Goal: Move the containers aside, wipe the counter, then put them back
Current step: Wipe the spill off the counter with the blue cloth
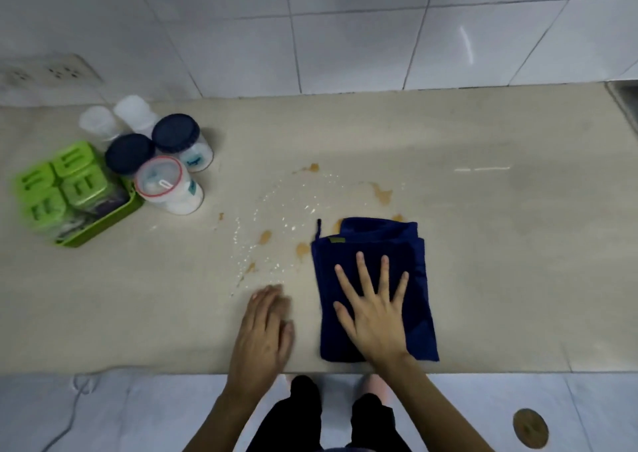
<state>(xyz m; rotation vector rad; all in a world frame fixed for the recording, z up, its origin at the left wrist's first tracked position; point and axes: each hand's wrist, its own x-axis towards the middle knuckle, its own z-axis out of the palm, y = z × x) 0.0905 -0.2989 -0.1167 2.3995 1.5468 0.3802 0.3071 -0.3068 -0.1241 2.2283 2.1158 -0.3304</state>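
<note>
A folded dark blue cloth (414, 251) lies on the beige counter (518, 244) near its front edge. My right hand (373, 310) presses flat on the cloth with fingers spread. My left hand (266, 330) rests on the bare counter just left of the cloth, fingers together, holding nothing. Brown stains (382, 193) and a wet, shiny arc (248, 241) mark the counter beyond the hands. At the far left stand the containers: a green rack of green-lidded jars (65, 189), two dark-lidded jars (176, 134), a red-rimmed clear jar (162, 182) and two white-capped ones (100, 121).
A white tiled wall (345, 30) runs behind the counter, with a socket strip (51, 71) at its left. A sink rim (625, 99) shows at the far right. Below the counter edge are my legs, a white cable (79, 403) and a floor drain (530, 428).
</note>
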